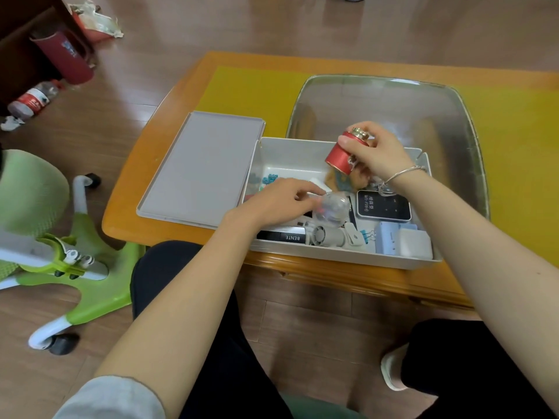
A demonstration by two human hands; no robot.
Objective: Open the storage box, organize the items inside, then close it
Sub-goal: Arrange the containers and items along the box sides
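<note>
Wood floor, orange wooden table point(169, 122) w/ yellow mat; the white storage box point(341, 259) sits open at the near edge, its flat lid point(199, 167) laid alongside to the left. Right hand point(375, 152) grips a red cylindrical tin point(340, 157), gold cap, tilted above the box; left hand point(272, 202) pinches a clear plastic ball point(331, 207) over the contents. Recommended: seat rigid blocky items, e.g. the glossy black device point(382, 205), flat first, then set round items upright in the gaps.

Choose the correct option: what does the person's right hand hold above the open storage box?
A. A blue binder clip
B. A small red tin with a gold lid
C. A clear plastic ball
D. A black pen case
B: the right hand grips the red tin over the storage box.
</note>
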